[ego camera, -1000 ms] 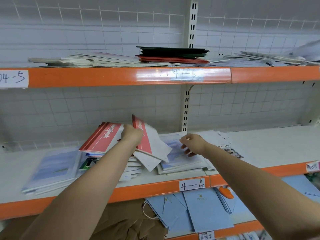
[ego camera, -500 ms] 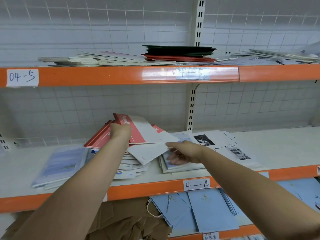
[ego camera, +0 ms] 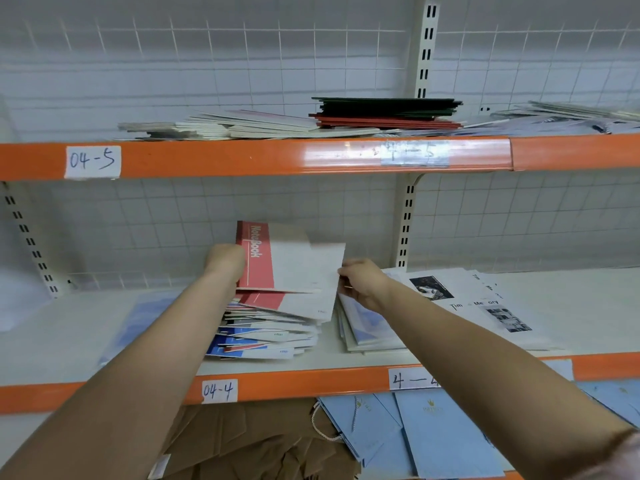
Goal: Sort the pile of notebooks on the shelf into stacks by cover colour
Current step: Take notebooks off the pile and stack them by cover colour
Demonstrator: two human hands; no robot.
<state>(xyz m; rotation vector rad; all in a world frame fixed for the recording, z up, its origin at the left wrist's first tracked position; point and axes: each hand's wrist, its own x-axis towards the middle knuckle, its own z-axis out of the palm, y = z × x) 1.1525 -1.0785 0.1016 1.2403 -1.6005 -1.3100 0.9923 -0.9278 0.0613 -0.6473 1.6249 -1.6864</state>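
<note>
On the middle shelf (ego camera: 398, 358), near its front edge, lay the pile of notebooks (ego camera: 263, 336), with red, blue and white covers mixed together. The left hand (ego camera: 225, 263) held the left edge of a red and white notebook (ego camera: 273, 261), its fingers curled around it, and this notebook stood tilted up above the pile. The right hand (ego camera: 362, 282) pinched the right edge of a second red and white notebook (ego camera: 311, 289), which lay just under the first one, on top of the pile. Just beside the pile, to the right, lay a small stack of pale blue notebooks (ego camera: 367, 327), partly under the right wrist. Farther right on the same shelf were white sheets with black photos (ego camera: 485, 303). At the left end of the shelf a pale blue notebook (ego camera: 142, 317) lay flat, but it looked blurred. On the upper shelf (ego camera: 242, 157) rested a dark green and red stack (ego camera: 384, 112). The lower shelf held blue paper bags (ego camera: 433, 431).
</note>
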